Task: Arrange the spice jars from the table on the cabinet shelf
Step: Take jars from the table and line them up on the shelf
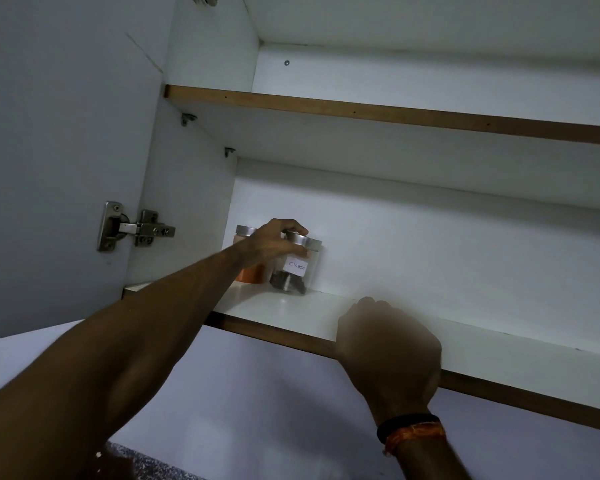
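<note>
Here the left hand (pixel 274 242) grips the cloves jar (pixel 297 268) round its steel lid, the jar standing on the lower shelf (pixel 291 313) at centre frame, just beside an orange spice jar (pixel 253 271). Clear, smooth and likely breakable, it looks light; gripping the lid rim or body seems safest. The right hand (pixel 388 344) rests at the shelf's edge, its fingers hidden.

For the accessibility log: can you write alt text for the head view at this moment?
A person's left hand grips the steel lid of a glass jar labelled "Cloves" standing on the lower cabinet shelf, beside an orange spice jar in the back left corner. The right hand rests on the shelf's front edge; the upper shelf shows nothing.
</note>
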`<action>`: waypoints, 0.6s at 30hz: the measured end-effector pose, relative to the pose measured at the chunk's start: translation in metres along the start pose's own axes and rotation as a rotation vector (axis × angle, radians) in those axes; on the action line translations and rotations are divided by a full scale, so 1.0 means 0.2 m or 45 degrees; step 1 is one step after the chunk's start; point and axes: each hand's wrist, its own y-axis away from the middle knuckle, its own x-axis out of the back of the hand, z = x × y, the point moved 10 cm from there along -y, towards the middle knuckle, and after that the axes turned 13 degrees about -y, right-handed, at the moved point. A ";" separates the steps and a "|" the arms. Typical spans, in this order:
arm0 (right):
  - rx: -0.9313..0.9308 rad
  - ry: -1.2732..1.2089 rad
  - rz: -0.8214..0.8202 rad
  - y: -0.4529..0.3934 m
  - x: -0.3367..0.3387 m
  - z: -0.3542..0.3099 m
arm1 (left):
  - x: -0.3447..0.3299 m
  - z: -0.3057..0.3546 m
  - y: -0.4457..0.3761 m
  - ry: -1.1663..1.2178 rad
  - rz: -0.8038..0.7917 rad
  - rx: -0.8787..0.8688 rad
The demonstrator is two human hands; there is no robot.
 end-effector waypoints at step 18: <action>-0.029 0.051 -0.049 -0.01 -0.01 0.00 | 0.12 0.13 0.03 -0.442 0.142 -0.036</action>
